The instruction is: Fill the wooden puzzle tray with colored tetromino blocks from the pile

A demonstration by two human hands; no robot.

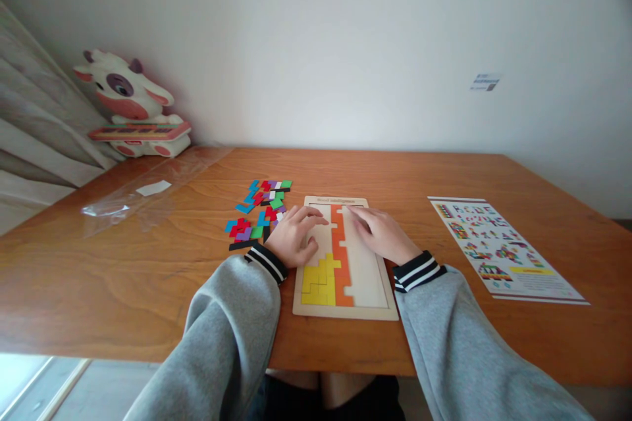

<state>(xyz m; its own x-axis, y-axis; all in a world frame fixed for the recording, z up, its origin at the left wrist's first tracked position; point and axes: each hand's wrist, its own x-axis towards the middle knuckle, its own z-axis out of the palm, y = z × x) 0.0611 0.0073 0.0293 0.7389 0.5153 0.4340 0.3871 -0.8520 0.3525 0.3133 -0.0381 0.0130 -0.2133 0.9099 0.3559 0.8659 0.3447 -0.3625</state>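
A wooden puzzle board point(345, 312) lies flat on the table in front of me. Orange pieces point(340, 276) form a column down its middle, and yellow pieces point(318, 289) fill the lower left of the tray. Over the board's upper left side is my left hand point(296, 235), fingers apart and curved, with no piece visible in it. My right hand point(382, 233) reaches in from the right, fingers stretched out, fingertips close to the top of the orange column; whether they touch it I cannot tell. Several loose coloured pieces point(240, 229) lie left of the board, partly behind my left hand.
A printed sheet point(503, 243) with coloured pictures lies on the right of the wooden table point(197, 316). Clear plastic wrapping point(113, 210) lies at the left, with a cow-shaped toy keyboard point(141, 131) behind it near the curtain point(39, 118). A wall point(320, 59) stands behind the table.
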